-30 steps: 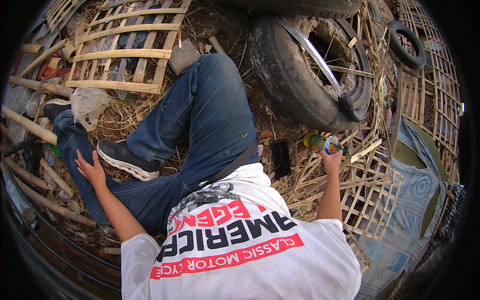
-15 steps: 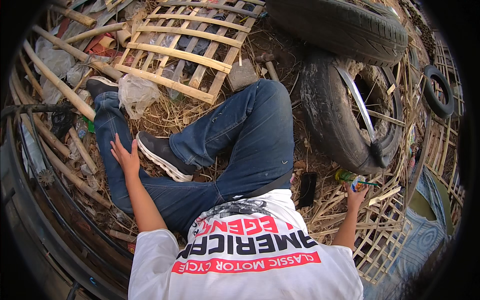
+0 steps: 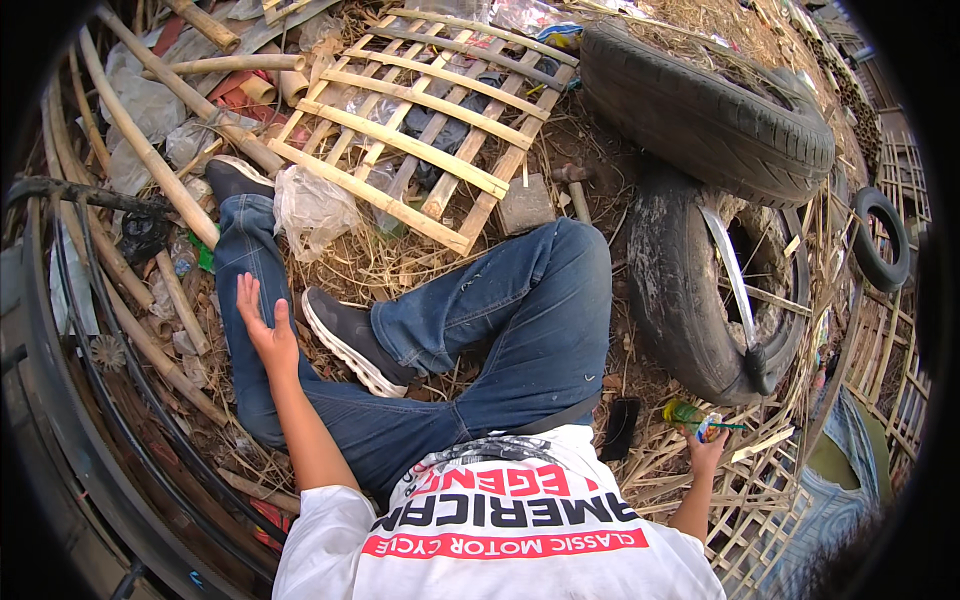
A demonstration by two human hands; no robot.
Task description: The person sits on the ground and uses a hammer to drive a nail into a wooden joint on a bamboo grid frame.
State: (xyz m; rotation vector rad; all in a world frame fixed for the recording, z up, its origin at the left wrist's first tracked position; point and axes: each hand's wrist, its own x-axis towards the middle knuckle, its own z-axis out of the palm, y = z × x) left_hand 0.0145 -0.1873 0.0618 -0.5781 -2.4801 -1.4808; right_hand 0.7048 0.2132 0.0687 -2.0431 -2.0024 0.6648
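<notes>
My left hand (image 3: 272, 338) is open, its fingers loosely spread over the left leg of my jeans (image 3: 500, 305), and it holds nothing. Out to my right, my right hand (image 3: 706, 456) is closed around a small drink cup (image 3: 683, 412) with yellow-green sides, a coloured label and a green straw (image 3: 730, 426). The fingers partly hide the cup. A dark phone-like slab (image 3: 621, 428) lies on the ground left of that hand. Beyond it, a curved blade with a black handle (image 3: 732, 275) rests across a worn tyre (image 3: 665, 300).
A woven bamboo lattice (image 3: 425, 120) lies ahead, beside a grey block (image 3: 526, 204) and a hammer (image 3: 575, 190). Another tyre (image 3: 700, 110) leans at the far right. Bamboo poles (image 3: 145, 150) and plastic bags (image 3: 312, 212) cover the left; a second lattice (image 3: 760, 510) lies near my right arm.
The whole view has shifted, so most things sit lower and further right. My left hand's fingers now point more upward. The cup stays in my right hand.
</notes>
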